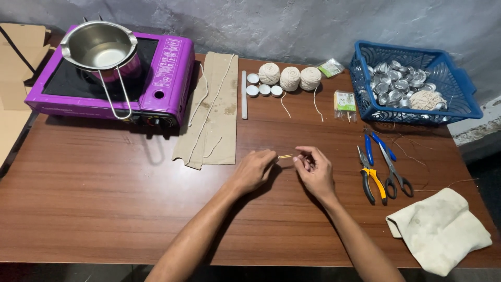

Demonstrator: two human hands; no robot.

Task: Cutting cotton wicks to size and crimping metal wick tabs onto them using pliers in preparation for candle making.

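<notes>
pinching what looks like a thin yellow stick [285, 156], left hand [254, 169] and right hand [314, 168] hover over the brown wooden table [104, 198].

A short, thin, yellowish piece of wick [285, 156] is held level just above the brown table, stretched between the pinched fingertips of the left hand [254, 169] and the right hand [314, 171], near the table's middle.
</notes>
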